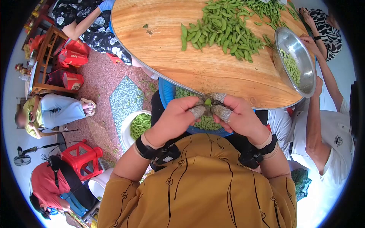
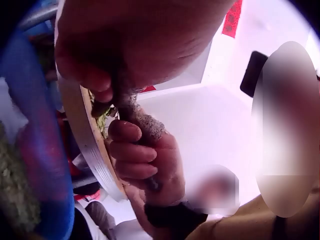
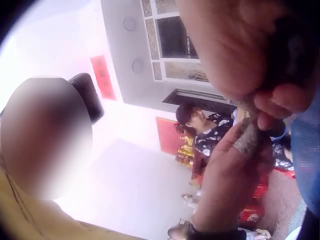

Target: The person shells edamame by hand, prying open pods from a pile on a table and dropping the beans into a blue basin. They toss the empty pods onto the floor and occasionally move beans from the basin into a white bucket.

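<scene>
My left hand [image 1: 173,114] and right hand [image 1: 243,114] meet at the table's near edge, their thumbs and forefingers wrapped in worn grey tape [image 1: 222,112]. Between the fingertips they pinch a small green bean pod [image 1: 208,102] from both sides. Directly under the hands stands a blue basket [image 1: 164,91] with shelled green beans [image 1: 208,123] in it. The right hand [image 2: 162,160] also shows in the left wrist view, its fingers curled. In the right wrist view the left hand [image 3: 232,170] reaches to the same spot; the pod is hidden there.
On the wooden table [image 1: 159,41] lies a heap of bean pods [image 1: 224,28]. A metal colander [image 1: 283,68] with shelled beans tilts at its right edge, near another person's arm [image 1: 313,125]. At lower left are a white tub [image 1: 125,133] of pods and a red stool [image 1: 81,155].
</scene>
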Available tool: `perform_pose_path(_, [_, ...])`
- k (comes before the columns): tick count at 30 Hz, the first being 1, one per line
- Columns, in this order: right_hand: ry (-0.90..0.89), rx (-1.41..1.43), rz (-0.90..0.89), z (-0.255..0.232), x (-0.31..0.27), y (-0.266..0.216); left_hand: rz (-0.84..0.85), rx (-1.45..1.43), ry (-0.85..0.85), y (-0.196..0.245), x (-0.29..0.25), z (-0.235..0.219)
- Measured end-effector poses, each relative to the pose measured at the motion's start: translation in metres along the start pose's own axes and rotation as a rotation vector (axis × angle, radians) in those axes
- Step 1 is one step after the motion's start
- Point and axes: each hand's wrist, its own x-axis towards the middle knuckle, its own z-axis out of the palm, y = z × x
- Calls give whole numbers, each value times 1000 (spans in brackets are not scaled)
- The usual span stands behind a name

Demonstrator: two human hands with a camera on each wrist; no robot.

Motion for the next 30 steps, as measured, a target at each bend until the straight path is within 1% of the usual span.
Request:
perform_pose_path(1, [-21, 116, 10, 2, -2, 0, -286, -446, -104, 3, -1, -2])
perform_pose_path(2, [-43, 232, 19, 3, -3, 1, -285, -446, -104, -1, -1, -1])
perform_pose_path(3, [-43, 231, 18, 7, -5, 5, -331, -898, -223, -10, -2, 1])
perform_pose_path(4, [66, -72, -268, 10, -5, 13, -369, -1350, -344, -15, -2, 3])
perform_pose_path(5, [176, -378, -552, 12, -3, 21, -368, -1348, -347, -18, -2, 5])
perform_pose_path(6, [251, -640, -673, 7, -1, 29, -402, -1287, -266, -20, -2, 8])
perform_pose_path(7, [256, -640, -670, 2, -5, 32, -436, -1226, -187, -21, -2, 10])
perform_pose_path(8, [225, -784, -593, -3, -8, 35, -435, -1226, -190, -23, -1, 10])
perform_pose_path(9, [192, -926, -513, -6, -10, 36, -429, -1001, -180, -24, 1, 10])
perform_pose_path(10, [193, -926, -512, -6, -11, 37, -421, -776, -169, -25, 1, 10])
perform_pose_path(11, [189, -654, -452, -6, -11, 38, -422, -777, -170, -23, 1, 9])
perform_pose_path(12, [183, -383, -389, -6, -12, 38, -418, -773, -213, -21, 1, 7])
perform_pose_path(13, [183, -384, -389, -6, -13, 34, -412, -769, -254, -19, 1, 7])
perform_pose_path(15, [110, -81, -29, -7, -15, 20, -420, -777, -274, -20, 0, 8])
perform_pose_path(17, [83, -67, -34, -9, -10, 23, -425, -785, -292, -19, -1, 9])
perform_pose_path(19, [51, -55, -36, -9, -6, 22, -531, -996, -203, -18, -4, 11])
perform_pose_path(20, [52, -133, -86, -8, -4, 21, -530, -997, -200, -18, -5, 10])
perform_pose_path(21, [54, -210, -135, -6, -3, 21, -530, -1000, -226, -20, -6, 9])
perform_pose_path(22, [52, -211, -134, -4, -2, 21, -530, -1002, -254, -21, -7, 8])
perform_pose_path(23, [114, -615, -317, -1, 0, 21, -528, -1004, -253, -22, -7, 7])
perform_pose_path(24, [174, -1022, -502, 0, 2, 20, -490, -640, -252, -23, -8, 5])
perform_pose_path(25, [173, -1027, -505, 3, 3, 20, -442, -276, -243, -23, -9, 1])
perform_pose_path(26, [197, -1117, -520, 6, 2, 22, -438, -277, -241, -27, -14, -4])
perform_pose_path(27, [220, -1209, -536, 9, 0, 24, -195, 247, -222, -34, -24, -12])
perform_pose_path(28, [194, -1194, -533, 9, -1, 23, 58, 766, -183, -38, -34, -19])
perform_pose_path(29, [190, -1196, -540, 10, -2, 20, -114, 979, -191, -37, -43, -28])
perform_pose_path(30, [174, -1183, -482, 10, -4, 18, -294, 1190, -201, -35, -49, -37])
